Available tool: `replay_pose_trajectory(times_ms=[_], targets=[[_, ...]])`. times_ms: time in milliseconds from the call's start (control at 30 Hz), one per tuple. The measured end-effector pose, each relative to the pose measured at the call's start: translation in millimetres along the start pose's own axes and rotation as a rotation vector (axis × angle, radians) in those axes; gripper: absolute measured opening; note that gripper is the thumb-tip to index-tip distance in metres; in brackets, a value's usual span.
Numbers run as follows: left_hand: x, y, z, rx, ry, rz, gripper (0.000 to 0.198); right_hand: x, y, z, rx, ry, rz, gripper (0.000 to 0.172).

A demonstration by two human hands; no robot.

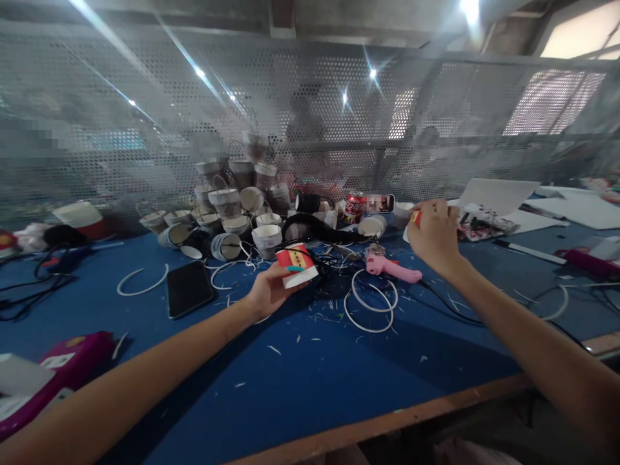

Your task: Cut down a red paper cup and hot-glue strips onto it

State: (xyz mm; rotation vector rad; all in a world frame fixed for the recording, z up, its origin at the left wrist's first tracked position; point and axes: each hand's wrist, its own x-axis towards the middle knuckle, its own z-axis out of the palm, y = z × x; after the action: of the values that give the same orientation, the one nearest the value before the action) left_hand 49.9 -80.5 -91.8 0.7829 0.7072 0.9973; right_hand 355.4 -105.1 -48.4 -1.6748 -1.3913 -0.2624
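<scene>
My left hand [271,290] is closed on a small red-and-white paper cup [298,266] with a yellow label and a teal stripe, held tilted above the blue table. Farther right and higher, my right hand [436,234] has its fingers curled round another red-and-white paper cup [415,219]. Most of that second cup is hidden behind the fingers. Between the two hands, a pink glue gun [394,268] lies on the table with its black cord running right. Loops of white cord [371,329] rest just in front of it.
Stacked small bucket-like cups [237,203] stand at the back against a perforated metal screen [339,129]. A black phone [190,289] lies left of centre. Nearby are a red drink can [354,205], a purple tool [72,361] and white sheets [498,194]. White scraps litter the blue table [310,387].
</scene>
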Motion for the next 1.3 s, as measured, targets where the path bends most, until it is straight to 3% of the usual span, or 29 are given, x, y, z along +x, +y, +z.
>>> replay_pose_trajectory(times_ms=[100,233,333,467,700,867,967,1067,1300], targets=[[-0.5,-1.3,1.3,0.049,-0.056,0.004,0.035,-17.3,-32.7,-6.5,0.204,-0.045,-0.325,0.024],[-1.9,-3.0,3.1,0.073,-0.127,0.032,0.036,-50.5,-72.8,8.2,0.684,-0.567,-0.577,0.032],[0.1,-5.6,0.8,0.079,-0.147,0.051,0.032,-68.1,-85.6,26.0,0.794,-0.783,-0.557,0.033],[4.1,-8.3,-3.0,0.149,-0.204,0.056,0.031,-76.9,-85.6,39.5,0.788,-0.910,-0.454,0.036],[2.3,-8.4,-0.8,0.126,-0.205,0.078,0.043,-78.4,-78.5,40.6,0.976,-0.900,-0.233,0.033],[-0.9,-6.4,1.5,0.116,-0.140,0.038,0.043,-72.7,-73.3,41.9,1.121,-0.843,-0.070,0.027],[-1.1,-5.9,1.1,0.121,-0.124,0.031,0.045,-71.0,-70.6,42.8,1.141,-0.734,0.004,0.019],[-0.3,-6.2,-0.4,0.122,-0.131,0.039,0.046,-74.4,-69.0,42.2,1.148,-0.598,-0.025,0.018],[1.2,-7.3,-3.3,0.135,-0.258,0.067,0.041,-86.6,-73.7,38.6,1.148,-0.882,-0.175,0.020]])
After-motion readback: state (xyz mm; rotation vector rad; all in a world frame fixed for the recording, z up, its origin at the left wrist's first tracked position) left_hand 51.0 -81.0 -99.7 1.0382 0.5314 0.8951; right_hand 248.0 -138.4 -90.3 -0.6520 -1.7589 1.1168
